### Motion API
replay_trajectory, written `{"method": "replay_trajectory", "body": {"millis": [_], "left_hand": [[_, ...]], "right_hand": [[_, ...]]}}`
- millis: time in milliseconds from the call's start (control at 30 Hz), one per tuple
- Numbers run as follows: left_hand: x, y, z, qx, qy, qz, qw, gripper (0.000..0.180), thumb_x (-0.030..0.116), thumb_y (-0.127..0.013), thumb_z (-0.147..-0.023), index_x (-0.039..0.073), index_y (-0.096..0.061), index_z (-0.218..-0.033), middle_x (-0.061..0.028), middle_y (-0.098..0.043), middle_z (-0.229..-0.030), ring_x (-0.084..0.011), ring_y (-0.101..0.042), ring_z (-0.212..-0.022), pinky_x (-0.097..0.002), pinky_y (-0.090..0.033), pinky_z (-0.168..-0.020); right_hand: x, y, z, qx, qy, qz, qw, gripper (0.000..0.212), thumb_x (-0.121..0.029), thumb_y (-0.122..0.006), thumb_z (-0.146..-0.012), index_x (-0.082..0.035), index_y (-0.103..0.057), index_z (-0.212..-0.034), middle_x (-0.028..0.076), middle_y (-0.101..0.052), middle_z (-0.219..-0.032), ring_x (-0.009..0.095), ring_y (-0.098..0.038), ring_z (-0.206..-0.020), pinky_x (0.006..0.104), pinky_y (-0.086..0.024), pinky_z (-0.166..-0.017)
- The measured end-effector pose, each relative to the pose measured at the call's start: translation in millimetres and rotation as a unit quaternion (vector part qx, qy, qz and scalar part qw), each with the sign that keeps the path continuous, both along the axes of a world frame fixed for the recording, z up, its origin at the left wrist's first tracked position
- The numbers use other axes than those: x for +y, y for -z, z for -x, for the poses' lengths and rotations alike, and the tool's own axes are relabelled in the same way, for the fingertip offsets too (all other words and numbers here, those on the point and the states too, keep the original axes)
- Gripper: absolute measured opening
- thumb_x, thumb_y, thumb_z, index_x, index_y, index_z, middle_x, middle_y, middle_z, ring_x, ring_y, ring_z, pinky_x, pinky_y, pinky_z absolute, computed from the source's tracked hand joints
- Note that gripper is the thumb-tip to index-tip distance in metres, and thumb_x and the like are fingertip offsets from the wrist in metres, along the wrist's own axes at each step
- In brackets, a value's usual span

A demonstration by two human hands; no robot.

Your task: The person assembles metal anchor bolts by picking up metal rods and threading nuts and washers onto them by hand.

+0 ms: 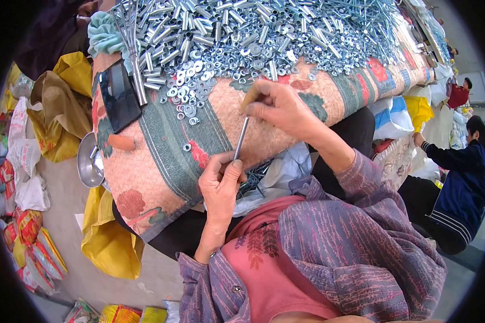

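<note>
A slim silver metal rod [242, 137] slants between my two hands above the flowered cloth. My left hand [221, 182] pinches its lower end between thumb and fingers. At its upper end the fingers of my right hand [277, 109] are closed, and they hide that tip. Just beyond my hands spreads a big heap of loose metal sleeves [203, 40], mixed with small nuts and washers. Some flat washers [190, 81] have strayed onto the cloth at the heap's near edge. One nut [187, 147] lies alone left of the rod.
A patterned cloth [161, 156] covers the work surface. On its left are a black phone [118, 97], long metal rods [136, 75] and an orange-brown finger-shaped piece [122, 142]. A metal bowl [87, 161] stands beside the edge. Another person [458, 183] sits at right among sacks.
</note>
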State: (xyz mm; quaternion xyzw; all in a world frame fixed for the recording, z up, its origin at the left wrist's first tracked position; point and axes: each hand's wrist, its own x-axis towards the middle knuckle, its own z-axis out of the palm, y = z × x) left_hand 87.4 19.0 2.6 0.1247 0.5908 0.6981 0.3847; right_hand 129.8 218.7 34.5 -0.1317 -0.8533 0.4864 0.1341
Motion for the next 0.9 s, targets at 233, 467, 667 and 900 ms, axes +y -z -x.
{"method": "replay_trajectory", "body": {"millis": [233,467,667,900], "left_hand": [[1,4,0,-0.011,0.013,-0.017,1.0,0.013,0.013,-0.064,-0.084,0.001,-0.059,-0.086,-0.0017,-0.056,-0.063,-0.0027,-0.041,-0.048,-0.0172,-0.028,-0.042],[-1,5,-1,-0.124,0.017,-0.057,0.99,0.012,0.01,-0.065,-0.082,0.001,-0.058,-0.085,-0.004,-0.055,-0.062,-0.0039,-0.04,-0.045,-0.0169,-0.028,-0.04],[8,-6,-2,-0.292,0.091,-0.117,0.945,0.009,0.003,-0.063,-0.081,0.001,-0.056,-0.087,-0.0051,-0.054,-0.063,-0.0055,-0.04,-0.044,-0.0181,-0.027,-0.038],[12,-16,-4,-0.058,0.02,-0.089,0.994,0.031,-0.006,-0.05,-0.079,0.0,-0.052,-0.11,-0.0053,-0.049,-0.067,-0.0046,-0.032,-0.045,-0.0158,-0.023,-0.036]], "right_hand": [[-9,1,-20,-0.014,0.025,0.462,0.886,0.009,-0.011,-0.057,-0.087,-0.003,-0.059,-0.087,0.001,-0.06,-0.074,0.006,-0.059,-0.06,0.0179,-0.045,-0.05],[-35,-3,-26,0.104,0.084,0.251,0.959,0.01,-0.004,-0.062,-0.082,0.0,-0.061,-0.091,0.005,-0.061,-0.082,0.014,-0.061,-0.068,0.0224,-0.05,-0.058],[-25,-2,-43,0.241,0.057,-0.158,0.956,0.023,0.001,-0.062,-0.076,-0.001,-0.063,-0.099,0.012,-0.06,-0.088,0.025,-0.06,-0.073,0.0323,-0.049,-0.064],[81,30,-71,0.022,0.314,-0.418,0.852,0.011,-0.01,-0.058,-0.072,-0.004,-0.056,-0.081,0.012,-0.054,-0.081,0.029,-0.056,-0.077,0.0377,-0.048,-0.068]]}}
